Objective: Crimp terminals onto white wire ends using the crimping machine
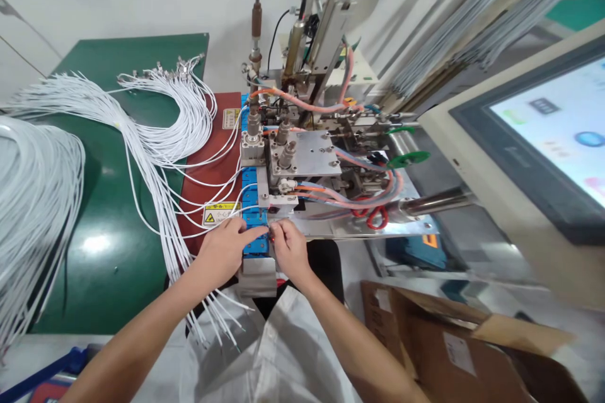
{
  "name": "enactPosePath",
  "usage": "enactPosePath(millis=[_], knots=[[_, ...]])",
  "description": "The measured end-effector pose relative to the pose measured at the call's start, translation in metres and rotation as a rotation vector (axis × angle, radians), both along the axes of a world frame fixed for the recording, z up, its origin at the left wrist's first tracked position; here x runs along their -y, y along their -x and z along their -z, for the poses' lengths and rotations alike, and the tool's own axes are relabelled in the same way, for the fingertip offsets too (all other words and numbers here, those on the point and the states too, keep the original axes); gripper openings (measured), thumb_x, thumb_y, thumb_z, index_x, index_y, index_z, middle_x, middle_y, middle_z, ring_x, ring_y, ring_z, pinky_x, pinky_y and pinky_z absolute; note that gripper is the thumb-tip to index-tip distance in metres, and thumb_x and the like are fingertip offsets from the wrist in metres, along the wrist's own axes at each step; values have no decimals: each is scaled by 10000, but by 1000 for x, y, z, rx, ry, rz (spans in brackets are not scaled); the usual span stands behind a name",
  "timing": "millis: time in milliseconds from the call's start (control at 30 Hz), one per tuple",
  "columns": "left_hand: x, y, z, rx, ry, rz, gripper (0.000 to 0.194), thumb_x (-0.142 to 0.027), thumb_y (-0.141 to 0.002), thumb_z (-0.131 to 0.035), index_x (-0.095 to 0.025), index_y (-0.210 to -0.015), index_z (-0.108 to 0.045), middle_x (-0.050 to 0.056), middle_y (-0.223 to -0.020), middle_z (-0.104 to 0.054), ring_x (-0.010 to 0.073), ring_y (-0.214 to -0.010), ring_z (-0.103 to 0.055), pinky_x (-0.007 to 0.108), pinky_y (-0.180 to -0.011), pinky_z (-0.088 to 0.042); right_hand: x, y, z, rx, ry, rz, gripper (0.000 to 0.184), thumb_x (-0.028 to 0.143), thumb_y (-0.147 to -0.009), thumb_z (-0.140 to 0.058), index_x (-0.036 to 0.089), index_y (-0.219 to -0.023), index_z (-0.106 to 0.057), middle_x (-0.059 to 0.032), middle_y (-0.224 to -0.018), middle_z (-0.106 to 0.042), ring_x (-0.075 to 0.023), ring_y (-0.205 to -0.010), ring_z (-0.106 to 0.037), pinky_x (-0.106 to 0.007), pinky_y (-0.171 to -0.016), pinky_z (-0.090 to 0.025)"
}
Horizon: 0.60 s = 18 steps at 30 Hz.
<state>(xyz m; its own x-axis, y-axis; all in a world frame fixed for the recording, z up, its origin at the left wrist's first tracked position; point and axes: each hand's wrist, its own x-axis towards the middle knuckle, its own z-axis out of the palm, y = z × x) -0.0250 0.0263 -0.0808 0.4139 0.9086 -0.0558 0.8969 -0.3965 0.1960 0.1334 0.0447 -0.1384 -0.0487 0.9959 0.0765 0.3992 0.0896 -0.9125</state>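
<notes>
My left hand (225, 247) rests on a row of blue fixture blocks (255, 247) at the near end of a bench machine (307, 154). Its index finger reaches across the top block while the others curl under, and what they close on is hidden. Just right of the blocks, my right hand (290, 250) has thumb and index finger pinched together near the left fingertip. Whatever small piece sits in that pinch is too small to make out. Above my hands, white cables (222, 209) run from the left into the blue blocks.
A large bundle of white cables (155, 170) with metal ends lies across the green table (108, 283) and a red-brown plate (198, 192). Another coil of cable (38, 201) is at far left. A touchscreen (553, 119) stands right, and a cardboard box (449, 352) sits below it.
</notes>
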Motion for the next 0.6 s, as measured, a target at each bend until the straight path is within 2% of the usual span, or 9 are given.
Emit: enactPosePath(millis=[167,433,600], knots=[[0,0,-3,-66,0,27,513,-77,-787,-457,-385,-1194,-500,21,-868,-473,160,-756,-481,240,-635,-422,0,0,-1,116,-88,2,292,314,-872,-360,207,-605,-406,22,-585,-412,-131,-556,-407,-256,-562,-311],[-1,-5,-6,-93,37,16,552,-46,-766,-451,-381,-1202,-491,30,-864,-468,170,-742,-493,251,-623,-422,1,4,4,35,-4,18,307,327,-868,-341,220,-581,-332,42,-549,-356,-123,-519,-361,-249,-528,-287],[1,-3,-2,-56,-23,29,509,-42,-790,-428,-351,-1186,-510,30,-846,-478,168,-717,-499,268,-642,-446,-1,1,2,4,32,-4,330,361,-862,-370,212,-568,-364,47,-532,-379,-115,-511,-384,-235,-520,-308]])
